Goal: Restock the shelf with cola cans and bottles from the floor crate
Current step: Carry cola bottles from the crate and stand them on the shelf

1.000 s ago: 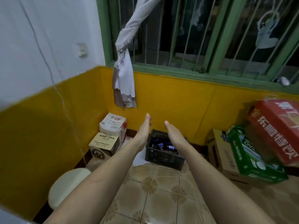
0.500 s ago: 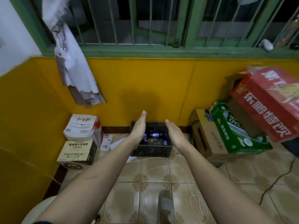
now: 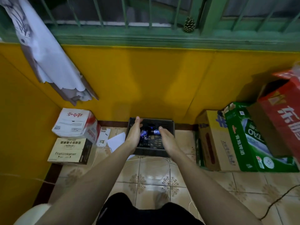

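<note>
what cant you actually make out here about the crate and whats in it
- Head view: the count and kind of blue drinks in the black crate; they are small and partly behind the left hand and right hand.
- The shelf: not in frame.
- The red carton: cut off by the right edge and blurred.
- Whether either hand touches the crate: cannot tell.

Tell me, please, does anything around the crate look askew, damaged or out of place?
Yes. The red carton on the right leans tilted on the green carton, its top flap torn open. White paper sheets lie loose on the floor left of the black crate, and cans inside it lie on their sides.
</note>
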A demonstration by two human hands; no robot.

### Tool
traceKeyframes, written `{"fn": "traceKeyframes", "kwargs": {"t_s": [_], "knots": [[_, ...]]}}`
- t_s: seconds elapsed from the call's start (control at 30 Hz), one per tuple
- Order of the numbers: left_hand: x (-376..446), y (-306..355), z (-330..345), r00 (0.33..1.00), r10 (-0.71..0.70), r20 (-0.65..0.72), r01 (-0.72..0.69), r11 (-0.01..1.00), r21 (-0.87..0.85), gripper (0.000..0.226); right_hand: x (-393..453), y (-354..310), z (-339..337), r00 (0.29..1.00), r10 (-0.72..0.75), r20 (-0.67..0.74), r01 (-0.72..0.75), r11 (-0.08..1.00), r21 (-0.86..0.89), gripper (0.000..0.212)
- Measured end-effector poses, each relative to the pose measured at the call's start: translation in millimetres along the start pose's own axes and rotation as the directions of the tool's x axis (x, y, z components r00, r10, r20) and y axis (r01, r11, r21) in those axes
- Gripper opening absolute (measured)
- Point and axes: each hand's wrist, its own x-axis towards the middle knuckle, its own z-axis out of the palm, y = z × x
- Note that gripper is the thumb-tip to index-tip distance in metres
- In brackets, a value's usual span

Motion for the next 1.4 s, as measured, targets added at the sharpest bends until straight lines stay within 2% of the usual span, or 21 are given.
{"fn": "traceKeyframes", "kwargs": {"t_s": [0.07,0.2,0.47,0.57,0.63,0.7,0.8,0.93,1.03,1.1,1.17,1.23,1.3,1.4], "knots": [[23,-6,-9,0.999,-0.033,-0.015,0.033,0.999,-0.035,0.061,22,-3,12,0.999,0.01,0.044,-0.008,0.999,-0.031,0.055],[76,-24,-29,0.992,-0.128,-0.007,0.127,0.989,-0.071,0.06,69,-7,39,0.995,0.039,0.093,-0.032,0.996,-0.079,0.053],[179,-60,-49,0.935,-0.322,0.149,0.335,0.94,-0.072,0.06,150,6,57,0.976,0.216,-0.035,-0.218,0.973,-0.071,0.048],[210,-80,-49,0.926,-0.345,0.151,0.362,0.926,-0.106,0.051,182,27,69,0.956,0.294,-0.024,-0.295,0.95,-0.103,0.034],[227,-99,-48,0.918,-0.36,0.163,0.372,0.927,-0.044,0.045,203,49,80,0.931,0.365,0.023,-0.362,0.929,-0.082,0.026],[247,-132,-45,0.914,-0.36,0.187,0.348,0.933,0.095,0.034,229,76,92,0.911,0.409,0.057,-0.4,0.908,-0.12,0.027],[291,-201,-43,0.885,-0.4,0.238,0.344,0.907,0.243,0.016,283,132,109,0.895,0.43,0.114,-0.409,0.896,-0.172,0.025],[364,-296,-42,0.881,-0.457,0.118,0.402,0.857,0.322,0.014,365,227,126,0.927,0.373,0.031,-0.348,0.89,-0.296,0.02],[416,-350,-39,0.922,-0.383,0.054,0.308,0.813,0.494,0.02,425,291,123,0.963,0.264,-0.062,-0.264,0.864,-0.429,0.016],[451,-380,-37,0.961,-0.277,0.021,0.2,0.743,0.639,0.015,464,328,119,0.971,0.222,-0.092,-0.24,0.864,-0.442,0.013],[485,-407,-30,0.987,-0.158,0.007,0.108,0.71,0.696,0.014,499,354,122,0.967,0.243,-0.078,-0.253,0.876,-0.41,0.009],[520,-433,-14,1.0,-0.004,0.024,-0.015,0.69,0.724,0.03,535,378,130,0.949,0.308,-0.063,-0.31,0.884,-0.35,0.009],[553,-449,4,0.993,0.097,0.072,-0.116,0.619,0.777,0.054,569,394,142,0.926,0.378,-0.019,-0.371,0.898,-0.238,0.02],[592,-466,18,0.984,0.122,0.13,-0.175,0.501,0.848,0.082,612,404,167,0.903,0.424,0.068,-0.424,0.905,-0.015,0.026]]}}
